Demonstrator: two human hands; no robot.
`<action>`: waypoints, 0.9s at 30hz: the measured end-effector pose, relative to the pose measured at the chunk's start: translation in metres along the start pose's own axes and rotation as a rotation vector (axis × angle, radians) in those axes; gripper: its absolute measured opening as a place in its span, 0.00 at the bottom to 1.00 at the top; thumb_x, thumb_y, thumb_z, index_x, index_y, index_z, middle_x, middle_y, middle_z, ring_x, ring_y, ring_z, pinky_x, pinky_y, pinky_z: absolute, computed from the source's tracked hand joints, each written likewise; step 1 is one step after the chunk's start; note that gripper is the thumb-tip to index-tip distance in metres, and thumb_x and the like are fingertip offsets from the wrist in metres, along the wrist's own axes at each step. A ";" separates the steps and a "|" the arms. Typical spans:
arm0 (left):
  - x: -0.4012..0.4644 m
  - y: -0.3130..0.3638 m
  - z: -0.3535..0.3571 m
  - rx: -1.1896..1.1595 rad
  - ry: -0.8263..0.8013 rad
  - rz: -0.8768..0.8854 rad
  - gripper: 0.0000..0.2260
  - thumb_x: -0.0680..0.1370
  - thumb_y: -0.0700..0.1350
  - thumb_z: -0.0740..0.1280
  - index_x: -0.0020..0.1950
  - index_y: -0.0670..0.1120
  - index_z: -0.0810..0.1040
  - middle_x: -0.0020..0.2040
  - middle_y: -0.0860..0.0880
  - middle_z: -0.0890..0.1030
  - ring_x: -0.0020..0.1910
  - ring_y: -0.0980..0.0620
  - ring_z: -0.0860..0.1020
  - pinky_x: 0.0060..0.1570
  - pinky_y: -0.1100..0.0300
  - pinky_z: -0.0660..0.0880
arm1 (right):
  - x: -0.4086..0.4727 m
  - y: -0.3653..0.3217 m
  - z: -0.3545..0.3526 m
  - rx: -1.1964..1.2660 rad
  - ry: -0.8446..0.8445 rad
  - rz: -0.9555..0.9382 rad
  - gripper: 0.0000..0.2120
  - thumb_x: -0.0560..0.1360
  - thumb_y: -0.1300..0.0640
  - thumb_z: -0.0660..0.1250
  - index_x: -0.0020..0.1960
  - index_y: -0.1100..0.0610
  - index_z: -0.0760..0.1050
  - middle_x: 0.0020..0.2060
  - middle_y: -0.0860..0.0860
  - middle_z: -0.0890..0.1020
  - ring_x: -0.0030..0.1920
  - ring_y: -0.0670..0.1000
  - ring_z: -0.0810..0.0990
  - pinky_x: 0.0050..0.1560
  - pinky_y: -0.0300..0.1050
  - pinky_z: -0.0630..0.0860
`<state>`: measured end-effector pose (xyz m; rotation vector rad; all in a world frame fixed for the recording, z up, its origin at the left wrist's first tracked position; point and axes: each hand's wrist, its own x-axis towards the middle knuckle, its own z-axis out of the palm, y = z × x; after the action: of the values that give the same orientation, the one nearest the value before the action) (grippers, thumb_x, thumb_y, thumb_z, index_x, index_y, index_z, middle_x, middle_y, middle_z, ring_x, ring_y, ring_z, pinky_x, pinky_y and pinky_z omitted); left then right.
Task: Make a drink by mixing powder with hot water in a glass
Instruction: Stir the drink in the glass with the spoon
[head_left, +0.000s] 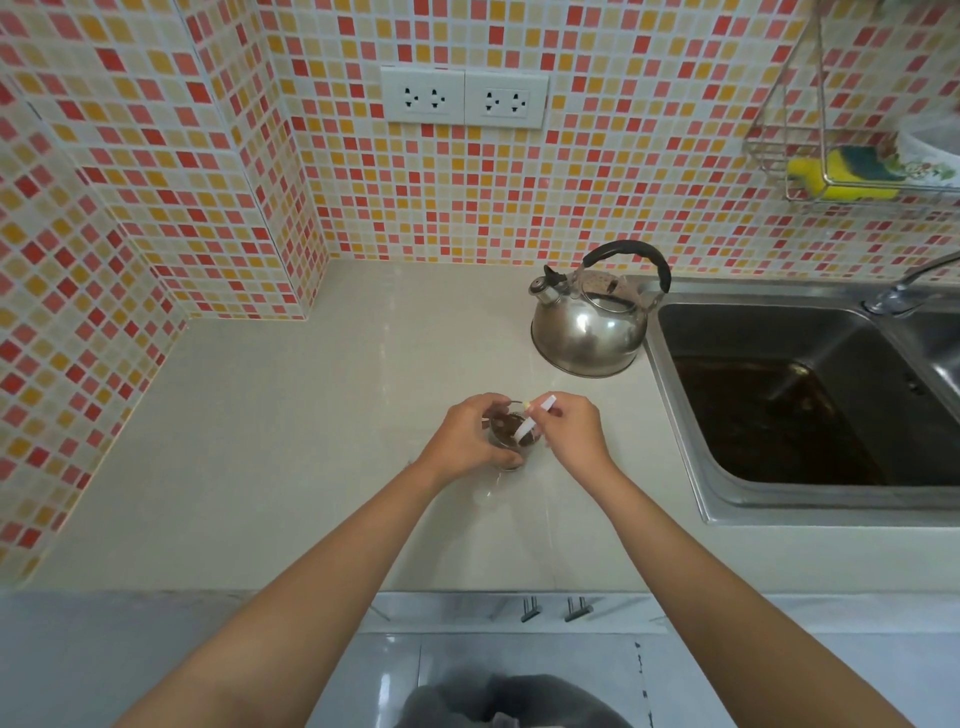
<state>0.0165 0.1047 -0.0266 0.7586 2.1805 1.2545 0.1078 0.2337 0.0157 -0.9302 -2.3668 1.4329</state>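
A small clear glass (511, 440) with brown liquid stands on the beige counter (291, 447), in the middle of the view. My left hand (470, 436) wraps around the glass's left side and holds it. My right hand (574, 434) pinches a white spoon (530, 422) whose lower end dips into the brown liquid. A steel kettle (589, 327) with a black handle sits behind the glass, to the right, apart from both hands.
A steel sink (810, 405) with a dark basin lies right of the kettle, with a tap (904, 291) at its back. Tiled walls close the left and rear. A wire rack (852, 161) with a yellow sponge hangs top right. Wall sockets (462, 98) sit above the counter.
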 end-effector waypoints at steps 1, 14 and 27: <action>0.000 0.000 0.000 0.000 -0.001 0.002 0.37 0.56 0.44 0.82 0.64 0.47 0.75 0.59 0.50 0.79 0.58 0.54 0.78 0.61 0.61 0.74 | -0.001 -0.001 0.000 0.002 -0.013 -0.015 0.08 0.75 0.59 0.67 0.37 0.58 0.80 0.26 0.47 0.79 0.29 0.45 0.77 0.37 0.42 0.72; -0.001 0.002 0.000 -0.003 0.001 -0.005 0.37 0.57 0.43 0.83 0.64 0.46 0.75 0.59 0.49 0.79 0.57 0.54 0.78 0.61 0.63 0.73 | 0.000 0.004 -0.004 -0.036 0.065 -0.038 0.10 0.75 0.58 0.67 0.38 0.59 0.80 0.30 0.53 0.80 0.36 0.55 0.79 0.42 0.49 0.76; 0.001 0.000 0.000 0.022 0.000 -0.002 0.37 0.56 0.44 0.83 0.63 0.48 0.75 0.57 0.51 0.80 0.56 0.54 0.79 0.59 0.62 0.75 | -0.005 -0.012 -0.012 -0.052 0.014 -0.174 0.08 0.75 0.57 0.67 0.41 0.59 0.81 0.34 0.54 0.83 0.38 0.56 0.80 0.42 0.49 0.75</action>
<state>0.0158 0.1054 -0.0262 0.7649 2.1983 1.2316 0.1125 0.2357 0.0328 -0.7226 -2.4187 1.3014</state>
